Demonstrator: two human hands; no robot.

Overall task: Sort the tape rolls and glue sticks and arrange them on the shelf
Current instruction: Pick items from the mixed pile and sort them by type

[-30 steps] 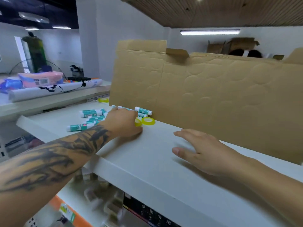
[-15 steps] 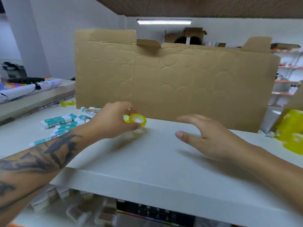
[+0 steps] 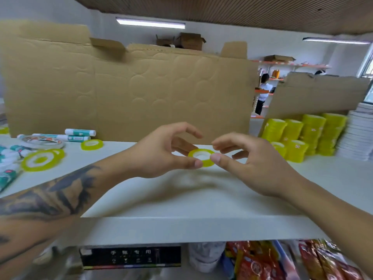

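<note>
Left grip (image 3: 161, 150) pinches yellow tape roll (image 3: 201, 157) | right grip (image 3: 250, 164) pinches same roll | roll above shelf (image 3: 191, 203)

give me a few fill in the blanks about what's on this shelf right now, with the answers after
1. Both hands, left hand and right hand, pinch one small ____ tape roll.
2. The glue sticks lie to the ____ of the hands.
3. Behind the shelf stands a sheet of ____.
4. The stacked yellow tape rolls stand on the ____ side.

Answers: yellow; left; cardboard; right
</note>
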